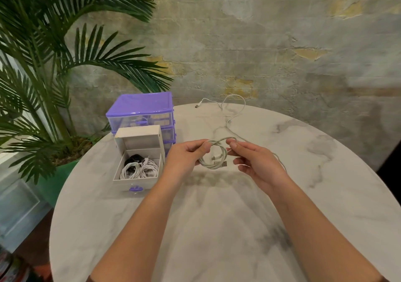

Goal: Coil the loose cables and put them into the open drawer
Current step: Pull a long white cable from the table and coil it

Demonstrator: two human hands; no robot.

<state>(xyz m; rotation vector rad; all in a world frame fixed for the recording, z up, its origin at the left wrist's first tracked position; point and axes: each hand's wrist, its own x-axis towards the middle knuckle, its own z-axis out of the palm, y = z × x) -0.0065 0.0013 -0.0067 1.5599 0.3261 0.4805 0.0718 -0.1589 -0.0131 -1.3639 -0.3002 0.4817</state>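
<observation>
A white cable hangs in a small coil above the middle of the table. My left hand pinches the coil's left side. My right hand holds the strand at the coil's top right. The cable's loose length trails away across the table to a plug near the far edge. To the left, the open drawer stands pulled out of a purple drawer unit. Inside it lie white coiled cables and a black one.
The round marble table drops off at its left and right edges. A palm plant in a green pot stands beyond the left edge, its fronds above the drawer unit. A rough wall lies behind the table.
</observation>
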